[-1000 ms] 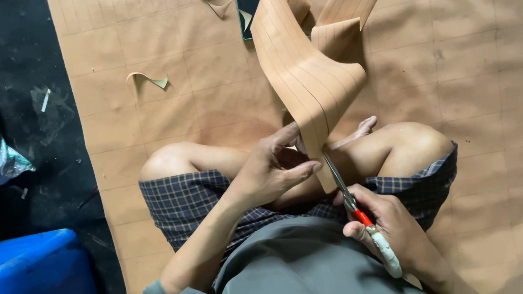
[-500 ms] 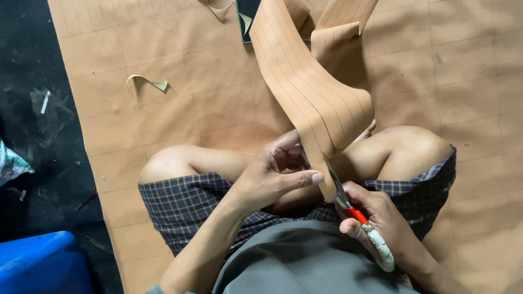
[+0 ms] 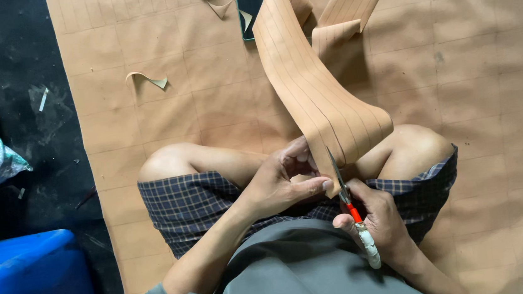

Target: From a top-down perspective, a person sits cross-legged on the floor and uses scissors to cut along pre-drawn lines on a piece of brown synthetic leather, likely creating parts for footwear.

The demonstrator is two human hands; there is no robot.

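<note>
Left hand (image 3: 283,183) pinching a lined tan strip (image 3: 316,92), right hand (image 3: 379,225) gripping scissors (image 3: 349,202) at its lower end, most ruled lines uncut.

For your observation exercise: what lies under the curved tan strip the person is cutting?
Under the tan strip lie the ruled tan sheet and the person's bare legs. The sheet directly beneath it is covered.
</note>
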